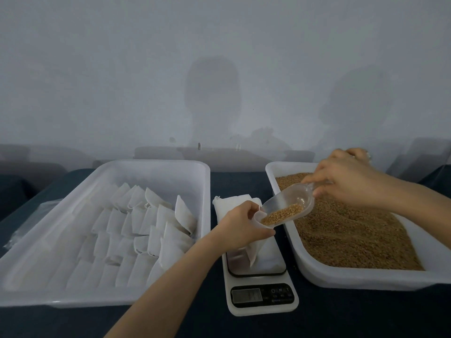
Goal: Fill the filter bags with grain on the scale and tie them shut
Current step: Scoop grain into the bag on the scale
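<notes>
Head view: a dark blue table (341,318) is stretching across the scene below a pale wall. On its left side a big white tray (151,164) is sitting, and white filter bags (136,228) are lying in it in overlapping rows. On the right side a second white tray (366,281) is sitting, and it is holding a deep bed of brown grain (353,235). Between the two trays a white kitchen scale (263,298) is standing with its display facing the near edge; the reading is too blurred to make out. Just beyond the scale, a small stack of flat empty bags (234,203) is lying on the table.

The left hand (241,228) is reaching in over the scale, with fingers and thumb curled round the mouth of an open bag (253,252). The bottom of that bag is resting on the scale's platform.

The right hand (346,179) is hovering over the far part of the grain tray and pinching the handle of a clear plastic scoop (288,206). The scoop is tilting down to the left, some grain is lying in its bowl, and its lip is meeting the mouth of the bag.
</notes>
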The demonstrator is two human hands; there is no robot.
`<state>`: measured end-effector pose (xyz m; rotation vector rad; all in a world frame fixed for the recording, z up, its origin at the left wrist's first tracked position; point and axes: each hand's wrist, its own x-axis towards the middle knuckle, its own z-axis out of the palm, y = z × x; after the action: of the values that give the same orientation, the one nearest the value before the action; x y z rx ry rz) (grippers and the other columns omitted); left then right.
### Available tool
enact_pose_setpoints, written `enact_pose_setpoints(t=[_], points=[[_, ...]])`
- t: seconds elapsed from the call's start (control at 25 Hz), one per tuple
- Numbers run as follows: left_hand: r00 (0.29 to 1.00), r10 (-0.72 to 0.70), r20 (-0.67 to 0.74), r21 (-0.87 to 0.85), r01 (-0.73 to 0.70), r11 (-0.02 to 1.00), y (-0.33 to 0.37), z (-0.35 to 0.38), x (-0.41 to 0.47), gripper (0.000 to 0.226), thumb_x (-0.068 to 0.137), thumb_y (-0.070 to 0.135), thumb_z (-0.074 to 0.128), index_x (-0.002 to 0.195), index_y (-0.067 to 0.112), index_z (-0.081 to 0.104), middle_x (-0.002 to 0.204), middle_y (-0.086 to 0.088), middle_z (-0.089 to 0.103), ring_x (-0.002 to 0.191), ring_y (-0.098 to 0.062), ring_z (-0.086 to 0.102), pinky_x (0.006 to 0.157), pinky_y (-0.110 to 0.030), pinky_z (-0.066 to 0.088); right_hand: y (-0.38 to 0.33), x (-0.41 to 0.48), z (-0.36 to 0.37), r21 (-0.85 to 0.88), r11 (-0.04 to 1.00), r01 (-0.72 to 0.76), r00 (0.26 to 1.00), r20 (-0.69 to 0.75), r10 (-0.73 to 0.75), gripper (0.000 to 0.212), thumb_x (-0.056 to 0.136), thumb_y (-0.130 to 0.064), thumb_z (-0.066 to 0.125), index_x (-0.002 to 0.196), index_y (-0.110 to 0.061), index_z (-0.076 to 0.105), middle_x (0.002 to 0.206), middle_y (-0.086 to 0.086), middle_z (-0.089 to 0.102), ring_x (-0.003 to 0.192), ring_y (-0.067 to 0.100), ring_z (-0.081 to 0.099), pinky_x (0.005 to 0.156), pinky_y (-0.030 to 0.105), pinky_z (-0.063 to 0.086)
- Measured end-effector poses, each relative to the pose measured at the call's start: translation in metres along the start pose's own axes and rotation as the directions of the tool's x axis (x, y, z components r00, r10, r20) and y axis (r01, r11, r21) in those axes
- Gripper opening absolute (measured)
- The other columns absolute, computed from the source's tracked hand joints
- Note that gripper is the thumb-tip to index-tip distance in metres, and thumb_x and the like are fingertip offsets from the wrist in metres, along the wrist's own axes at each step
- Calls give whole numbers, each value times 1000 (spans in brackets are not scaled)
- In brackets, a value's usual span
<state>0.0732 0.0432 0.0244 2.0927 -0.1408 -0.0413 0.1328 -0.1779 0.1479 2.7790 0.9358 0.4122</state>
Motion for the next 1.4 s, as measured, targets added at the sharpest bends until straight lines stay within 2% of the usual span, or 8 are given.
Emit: enact_pose_setpoints(t=[0.2, 0.48, 0.64, 0.72, 0.8, 1.2, 1.28, 1.4], points=[[1000, 1, 5, 5, -1, 1000, 1, 0, -2, 56, 78, 37, 77, 123, 20, 49, 114, 5, 60, 102, -13, 61, 91, -37, 54, -3, 3, -4, -15, 1000, 22, 1000, -12, -22, 33, 85, -49, 58, 117, -50, 57, 98, -17, 63, 97, 7, 30, 84, 30, 10], [1000, -17, -1, 19, 17, 1000, 1, 0, -1, 58, 77, 40, 77, 124, 22, 49, 113, 6, 58, 102, -14, 59, 91, -37, 54, -26, -2, -24, -230, 966, 114, 991, -46, -128, 27, 86, -49, 55, 113, -47, 62, 104, -16, 61, 106, 13, 37, 92, 37, 8], [1000, -11, 0, 7, 11, 1000, 3, -1, -2, 53, 78, 37, 76, 121, 24, 48, 109, 8, 57, 100, -14, 60, 89, -36, 55, -46, -11, -29, -410, 882, 233, 906, -237, -350, 24, 66, -15, 80, 87, -23, 75, 81, 1, 65, 92, 28, 55, 96, 46, 18], [1000, -4, 4, 2, 4, 1000, 3, -1, -2, 52, 79, 36, 76, 122, 23, 48, 110, 7, 57, 101, -14, 59, 90, -37, 54, -52, -13, -30, -452, 854, 256, 825, -359, -437, 26, 61, 3, 69, 80, -14, 75, 73, 7, 63, 84, 33, 59, 95, 49, 22], [1000, -2, 1, 0, 2, 1000, 3, -1, -3, 53, 79, 36, 76, 123, 23, 48, 110, 7, 57, 101, -14, 59, 91, -38, 54, -57, -15, -31, -499, 825, 266, 787, -382, -484, 30, 65, 2, 53, 81, -11, 74, 74, 9, 63, 83, 34, 60, 96, 50, 23], [996, -28, 90, -17, 30, 999, 4, -12, -4, 61, 80, 39, 75, 131, 21, 47, 110, 8, 58, 105, -11, 58, 89, -23, 50, -49, -18, -27, -463, 843, 274, 804, -371, -465, 38, 64, 3, 47, 90, -9, 73, 81, 13, 65, 87, 36, 61, 96, 51, 22], [993, -43, 110, -34, 47, 998, 3, -16, -3, 52, 89, 32, 67, 135, 18, 47, 118, -3, 59, 112, -17, 56, 96, -30, 48, -46, -19, -24, -461, 844, 273, 802, -376, -465, 40, 63, 4, 49, 91, -10, 73, 81, 11, 66, 86, 35, 61, 95, 50, 22], [990, -28, 141, -134, 47, 990, 0, -19, -4, 41, 95, -5, 46, 134, 10, 49, 125, -16, 59, 112, -22, 57, 99, -37, 47, -42, -19, -19, -493, 825, 277, 789, -374, -488, 41, 61, 7, 57, 94, -13, 73, 83, 9, 66, 86, 33, 62, 96, 50, 24]])
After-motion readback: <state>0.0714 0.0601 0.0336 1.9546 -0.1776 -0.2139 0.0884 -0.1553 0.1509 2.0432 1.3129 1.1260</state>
